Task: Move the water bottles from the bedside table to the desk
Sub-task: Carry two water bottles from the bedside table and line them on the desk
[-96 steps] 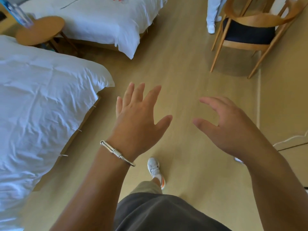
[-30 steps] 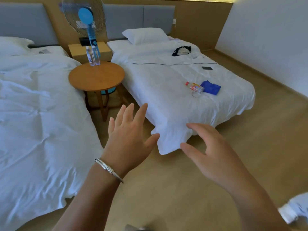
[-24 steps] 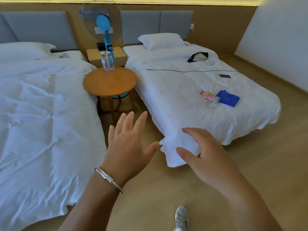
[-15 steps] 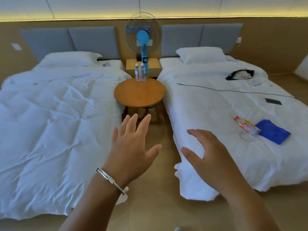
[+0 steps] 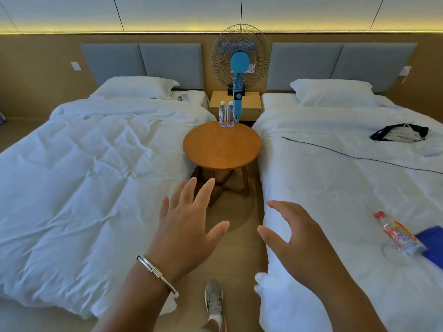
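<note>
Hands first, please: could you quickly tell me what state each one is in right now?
Left hand: open, fingers spread, holding nothing.
Right hand: open, fingers loosely bent, holding nothing.

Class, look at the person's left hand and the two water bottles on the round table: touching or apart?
Apart. The head view shows the left hand raised in the aisle, with bare tabletop between it and the water bottles standing at the round table's far edge.

2 clear water bottles (image 5: pixel 226 114) with pale caps stand upright, side by side and touching or nearly so, at the far edge of the round wooden bedside table (image 5: pixel 221 146). The table sits in the aisle between 2 white beds. Both bottles look full, and neither is being held.
</note>
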